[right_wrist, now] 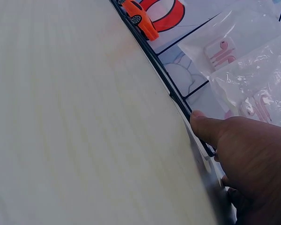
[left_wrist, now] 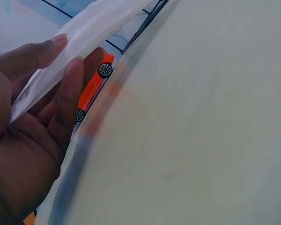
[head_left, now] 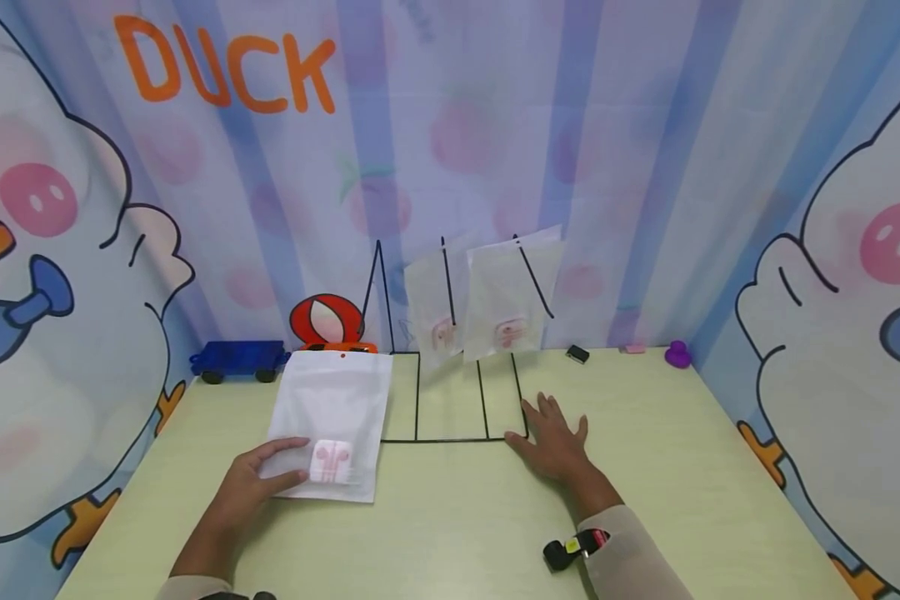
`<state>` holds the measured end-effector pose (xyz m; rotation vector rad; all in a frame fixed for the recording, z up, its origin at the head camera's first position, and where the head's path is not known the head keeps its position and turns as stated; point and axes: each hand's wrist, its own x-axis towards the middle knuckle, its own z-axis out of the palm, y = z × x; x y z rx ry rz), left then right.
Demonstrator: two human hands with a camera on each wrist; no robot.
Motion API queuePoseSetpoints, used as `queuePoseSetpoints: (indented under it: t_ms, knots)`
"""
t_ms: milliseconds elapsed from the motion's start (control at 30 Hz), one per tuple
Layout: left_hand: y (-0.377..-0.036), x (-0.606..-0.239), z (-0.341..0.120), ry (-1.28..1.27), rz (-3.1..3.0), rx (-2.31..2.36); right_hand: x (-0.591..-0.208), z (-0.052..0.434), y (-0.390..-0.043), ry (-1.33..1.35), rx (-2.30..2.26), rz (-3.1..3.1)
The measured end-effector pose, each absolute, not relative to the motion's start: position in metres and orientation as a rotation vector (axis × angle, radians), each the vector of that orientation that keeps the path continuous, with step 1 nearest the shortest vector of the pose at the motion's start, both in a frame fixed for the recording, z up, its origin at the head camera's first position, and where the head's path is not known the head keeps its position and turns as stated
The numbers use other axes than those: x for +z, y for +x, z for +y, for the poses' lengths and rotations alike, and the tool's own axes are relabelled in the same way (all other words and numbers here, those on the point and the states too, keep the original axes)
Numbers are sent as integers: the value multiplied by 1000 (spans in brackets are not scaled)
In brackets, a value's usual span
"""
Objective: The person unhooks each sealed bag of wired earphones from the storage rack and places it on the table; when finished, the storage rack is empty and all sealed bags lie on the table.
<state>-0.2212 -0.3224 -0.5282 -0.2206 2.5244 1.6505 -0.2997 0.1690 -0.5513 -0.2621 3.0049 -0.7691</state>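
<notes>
My left hand [head_left: 258,479] pinches the lower left edge of a white pouch [head_left: 337,392] between thumb and fingers, as the left wrist view also shows. Pink earphones [head_left: 332,462] in a small square case show at the pouch's lower part, and a small hole is near its top. A black wire rack [head_left: 450,440] stands in the middle of the table. Two similar pouches, a front one [head_left: 521,287] and a rear one [head_left: 423,292], hang on its prongs. With fingers spread, my right hand [head_left: 555,442] touches the rack's front right corner; its thumb [right_wrist: 208,127] lies at the bar.
At the back left stand a blue toy cart [head_left: 240,358] and an orange toy car [right_wrist: 145,21], partly behind the held pouch in the head view. A small black block [head_left: 577,354], a pink piece [head_left: 633,349] and a purple duck [head_left: 677,354] line the back right. Printed curtains [head_left: 660,167] enclose the table.
</notes>
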Motion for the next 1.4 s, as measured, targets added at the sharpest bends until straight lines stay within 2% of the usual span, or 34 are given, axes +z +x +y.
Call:
queuePoseSetpoints:
  t_ms: [733,1400]
  knots:
    - [-223,-533,-330,-365,2395,1664,-551,171,-301,-265,-770,3003]
    - [-225,-532,-330,-338,2533,1458,-557,171,-303,-257,-765,2986]
